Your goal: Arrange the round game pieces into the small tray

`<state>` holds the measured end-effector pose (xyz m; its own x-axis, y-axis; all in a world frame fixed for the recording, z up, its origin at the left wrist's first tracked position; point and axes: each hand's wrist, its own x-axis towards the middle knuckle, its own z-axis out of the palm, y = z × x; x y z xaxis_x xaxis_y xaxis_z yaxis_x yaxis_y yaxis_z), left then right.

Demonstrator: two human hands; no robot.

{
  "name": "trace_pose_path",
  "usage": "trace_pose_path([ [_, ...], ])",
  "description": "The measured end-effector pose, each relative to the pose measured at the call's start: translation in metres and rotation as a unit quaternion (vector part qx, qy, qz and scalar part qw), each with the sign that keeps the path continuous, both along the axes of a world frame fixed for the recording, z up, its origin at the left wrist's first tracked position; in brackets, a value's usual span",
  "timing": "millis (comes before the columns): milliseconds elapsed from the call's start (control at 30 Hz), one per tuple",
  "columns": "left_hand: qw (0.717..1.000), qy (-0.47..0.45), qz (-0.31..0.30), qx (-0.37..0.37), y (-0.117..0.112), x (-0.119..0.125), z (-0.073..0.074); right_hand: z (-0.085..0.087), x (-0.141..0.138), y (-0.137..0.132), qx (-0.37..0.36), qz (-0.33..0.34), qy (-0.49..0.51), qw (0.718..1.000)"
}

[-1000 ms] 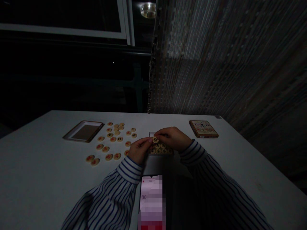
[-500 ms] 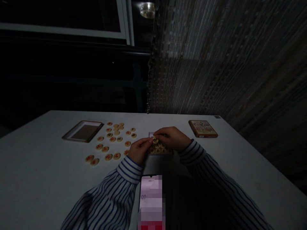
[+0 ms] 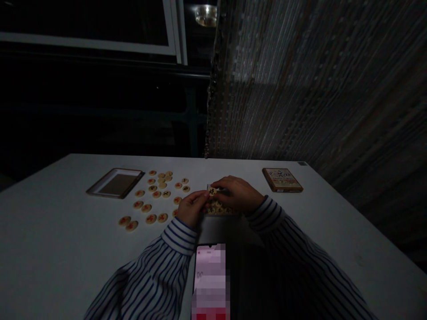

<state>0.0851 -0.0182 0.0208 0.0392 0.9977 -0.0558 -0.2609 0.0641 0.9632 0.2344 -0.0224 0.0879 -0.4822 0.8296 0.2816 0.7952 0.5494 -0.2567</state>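
Observation:
My left hand (image 3: 191, 208) and my right hand (image 3: 237, 193) meet near the table's middle, fingers pinched together on one round wooden game piece (image 3: 211, 191) with a black mark. Just below the piece lies a small box (image 3: 218, 208) packed with more pieces, partly hidden by both hands. Several loose round pieces (image 3: 156, 194), some marked red and some black, lie scattered on the white table (image 3: 60, 240) to the left of my left hand.
A shallow brown-rimmed box lid (image 3: 115, 182) lies at the far left. A printed card box (image 3: 282, 179) sits at the far right. A phone (image 3: 211, 280) with a lit screen stands close in front. Behind the table hang a curtain and a dark window.
Both hands have shifted a little to the left and away with the piece. My right hand now covers more of the small box.

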Motion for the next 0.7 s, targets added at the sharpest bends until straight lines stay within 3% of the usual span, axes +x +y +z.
trace_pose_path([
  [467,1.000,-0.017,-0.008,0.009,0.0002,0.0003,0.0006,0.0018,-0.0020,-0.0021,0.019,0.002,-0.049,0.999],
  [700,0.993,0.092,0.012,0.077,0.0002,-0.0036,0.0038,0.0020,0.0024,-0.0007,0.033,-0.012,-0.048,0.998],
])
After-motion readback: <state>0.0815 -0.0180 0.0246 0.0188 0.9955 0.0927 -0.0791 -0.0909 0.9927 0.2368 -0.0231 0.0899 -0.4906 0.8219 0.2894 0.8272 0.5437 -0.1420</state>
